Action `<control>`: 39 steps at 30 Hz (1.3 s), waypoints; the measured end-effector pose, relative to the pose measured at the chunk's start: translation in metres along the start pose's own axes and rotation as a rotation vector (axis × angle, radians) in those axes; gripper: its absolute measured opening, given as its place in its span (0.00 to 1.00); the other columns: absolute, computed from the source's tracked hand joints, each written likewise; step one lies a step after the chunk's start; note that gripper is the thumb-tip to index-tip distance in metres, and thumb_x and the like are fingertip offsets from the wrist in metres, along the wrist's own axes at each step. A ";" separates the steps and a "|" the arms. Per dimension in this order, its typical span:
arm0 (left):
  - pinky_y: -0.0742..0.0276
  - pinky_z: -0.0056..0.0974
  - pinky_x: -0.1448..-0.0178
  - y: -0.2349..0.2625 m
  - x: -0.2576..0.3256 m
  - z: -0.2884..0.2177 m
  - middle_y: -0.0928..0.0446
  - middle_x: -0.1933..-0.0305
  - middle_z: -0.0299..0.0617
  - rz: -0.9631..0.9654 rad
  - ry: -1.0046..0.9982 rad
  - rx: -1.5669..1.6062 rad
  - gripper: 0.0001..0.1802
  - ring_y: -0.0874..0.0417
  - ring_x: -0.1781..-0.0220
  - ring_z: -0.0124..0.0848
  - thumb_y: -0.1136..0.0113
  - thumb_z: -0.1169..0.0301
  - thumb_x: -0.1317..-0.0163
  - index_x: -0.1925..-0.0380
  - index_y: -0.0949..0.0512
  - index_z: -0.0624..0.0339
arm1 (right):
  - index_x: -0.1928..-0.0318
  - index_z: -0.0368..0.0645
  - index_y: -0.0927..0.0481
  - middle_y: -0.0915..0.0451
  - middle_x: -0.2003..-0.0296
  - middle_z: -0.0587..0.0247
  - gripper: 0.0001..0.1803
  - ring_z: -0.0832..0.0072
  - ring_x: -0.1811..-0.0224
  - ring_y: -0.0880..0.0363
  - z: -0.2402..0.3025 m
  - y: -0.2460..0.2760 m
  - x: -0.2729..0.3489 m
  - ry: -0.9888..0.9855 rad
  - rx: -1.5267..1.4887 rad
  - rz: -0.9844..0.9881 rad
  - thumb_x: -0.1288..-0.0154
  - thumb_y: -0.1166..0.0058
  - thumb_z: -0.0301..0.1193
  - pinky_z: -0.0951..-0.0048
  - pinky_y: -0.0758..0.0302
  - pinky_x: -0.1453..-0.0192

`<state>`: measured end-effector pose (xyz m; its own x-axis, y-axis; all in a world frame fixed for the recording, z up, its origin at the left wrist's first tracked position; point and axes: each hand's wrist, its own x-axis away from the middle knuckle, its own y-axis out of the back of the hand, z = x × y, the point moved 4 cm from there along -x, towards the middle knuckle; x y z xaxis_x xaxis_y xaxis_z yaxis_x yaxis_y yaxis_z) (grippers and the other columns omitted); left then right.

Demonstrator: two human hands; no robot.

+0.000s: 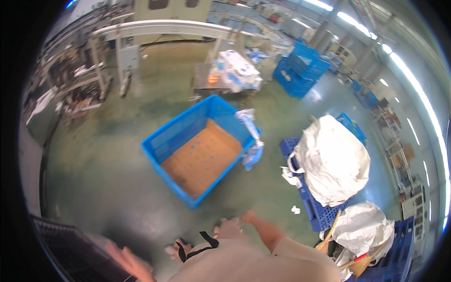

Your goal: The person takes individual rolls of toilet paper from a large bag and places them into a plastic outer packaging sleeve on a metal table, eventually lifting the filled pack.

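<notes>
My left hand (129,261) is at the lower left, blurred, its fingers stretched out with nothing seen in them. Beside it is a dark panel with a grid pattern (61,239). My right hand (249,216) is in front of my body; its fingers are too small and foreshortened to make out. Ahead of both hands, on the floor and apart from them, stands a large blue plastic bin (174,187). A brown sheet like cardboard (204,157), with small blue specks, covers its bottom. A clear plastic bag (252,148) hangs over its right rim.
To the right, a big white bulk sack (331,160) sits on a blue pallet (312,207). Brooms (332,230) lean by another white sack (364,228). Stacked blue crates (300,70) and a small table with white packages (237,70) stand farther back. A conveyor frame (164,28) runs behind.
</notes>
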<state>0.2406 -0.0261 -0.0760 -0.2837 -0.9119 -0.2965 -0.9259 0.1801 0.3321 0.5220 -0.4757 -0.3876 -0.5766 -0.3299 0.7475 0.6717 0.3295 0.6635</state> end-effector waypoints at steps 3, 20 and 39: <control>0.40 0.37 0.34 -0.169 0.050 0.001 0.32 0.38 0.48 0.906 0.403 0.276 0.22 0.32 0.37 0.35 0.51 0.69 0.33 0.41 0.34 0.66 | 0.67 0.43 0.20 0.19 0.63 0.53 0.14 0.61 0.59 0.20 -0.075 -0.018 0.031 -0.159 -0.433 -0.252 0.47 0.48 0.40 0.59 0.23 0.63; 0.25 0.48 0.63 -0.540 0.252 0.135 0.20 0.64 0.52 1.922 -0.890 -1.154 0.10 0.20 0.63 0.48 0.50 0.74 0.46 0.72 0.17 0.60 | 0.49 0.36 0.29 0.23 0.67 0.59 0.27 0.71 0.73 0.24 -0.286 -0.134 0.196 -0.941 -2.199 -0.209 0.33 0.58 0.49 0.72 0.28 0.73; 0.25 0.45 0.53 -1.083 0.259 -0.176 0.21 0.60 0.54 1.384 -0.060 -0.309 0.18 0.20 0.56 0.48 0.48 0.62 0.42 0.56 0.24 0.62 | 0.59 0.43 0.26 0.21 0.71 0.57 0.12 0.68 0.75 0.22 -0.694 0.219 -0.128 -0.659 -1.740 -0.204 0.38 0.51 0.37 0.67 0.27 0.72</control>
<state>1.2139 -0.5219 -0.3553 -0.9193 -0.0500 0.3904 0.1931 0.8069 0.5582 1.0659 -0.9754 -0.3604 -0.4778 0.2474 0.8429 -0.0059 -0.9604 0.2786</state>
